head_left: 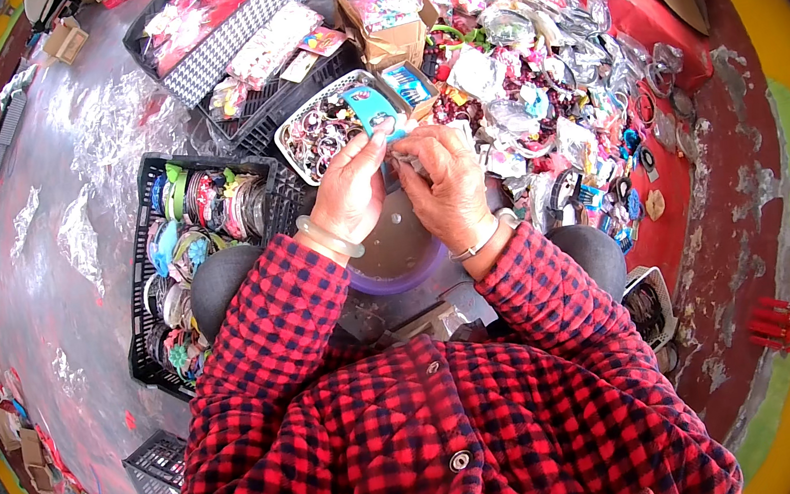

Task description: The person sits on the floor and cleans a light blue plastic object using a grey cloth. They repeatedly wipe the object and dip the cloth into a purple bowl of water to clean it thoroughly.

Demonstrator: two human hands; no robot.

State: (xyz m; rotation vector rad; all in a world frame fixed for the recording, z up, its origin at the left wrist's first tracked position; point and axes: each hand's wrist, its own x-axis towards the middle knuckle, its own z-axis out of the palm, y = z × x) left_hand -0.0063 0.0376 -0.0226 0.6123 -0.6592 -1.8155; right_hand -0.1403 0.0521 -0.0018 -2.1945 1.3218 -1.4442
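Together, nearly fingertip to fingertip, my two hands were raised over the far part of the purple basin (402,283), wrists bent inward from the checked sleeves. The left hand (347,191) had its thumb and fingers pinched on the near end of a blue card (369,107), while the right hand (447,184) was curled in close beside it, thumb against bent fingers; whether those fingers gripped the card too, or some bit of wrapping, I couldn't tell. That blue card lay just past my fingertips, on the side of the basin away from me, its long axis slanting from the pinch outward and to the left, so its free end pointed away from the right hand. Of the two, the left sat more plainly on it, with the right just beside the near end, and I judged that this slant mattered most for how the fingers could meet. Beyond the basin and a little left stood a white basket (291,153) of hair ties (323,131); beyond it and slightly right, a small carton (424,107) showed blue inside. Left of the basin a black crate (139,318) held headbands (228,205), and to its right, farther out, spread a heap of bagged accessories (510,115).
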